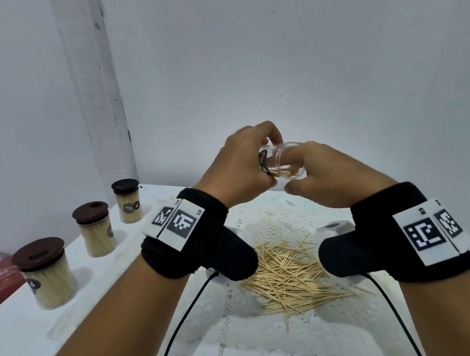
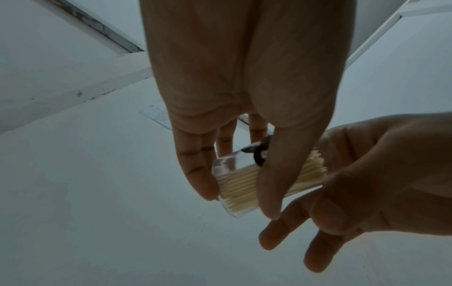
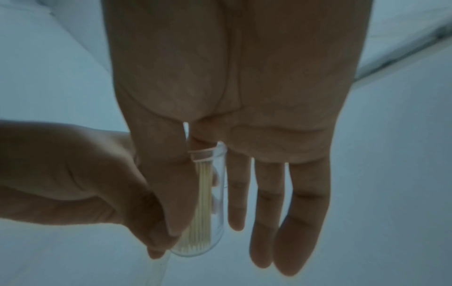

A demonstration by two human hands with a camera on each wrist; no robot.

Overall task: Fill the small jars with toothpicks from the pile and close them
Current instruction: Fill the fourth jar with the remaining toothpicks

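- Your forearms: nearest the lens, each with a black wrist strap and a white coded tag; black cables trail off toward you.
- Toothpick pile point(image 1: 291, 273): loose on the white desk point(image 1: 79, 336), below and between your wrists; a good heap is left to pack.
- Closed jars, three in a row along the desk's left side: nearest jar point(image 1: 47, 275), middle jar point(image 1: 96, 228), far jar point(image 1: 128, 200). Each looks packed with toothpicks and wears a dark brown lid. Count these as done.
- Open jar point(image 1: 286, 161): clear, lifted well above the pile, tipped on its side with the mouth toward you. A bundle of toothpicks lies along its lower wall; much of the inside looks empty, so judge it partly filled. No lid on it, and no spare lid can be made out.
- Left hand point(image 1: 244, 165): fingers point(image 2: 195, 174) and thumb clamped round the jar's closed end, as the left wrist view shows.
- Right hand point(image 1: 327, 176): thumb and index pinch the jar at its mouth rim; the other three fingers point(image 3: 266, 212) hang straight and apart beside the glass, holding nothing.
- Remaining, by judgement: top up this jar from the pile, cap it, then see to any further jars, none of which are visible.
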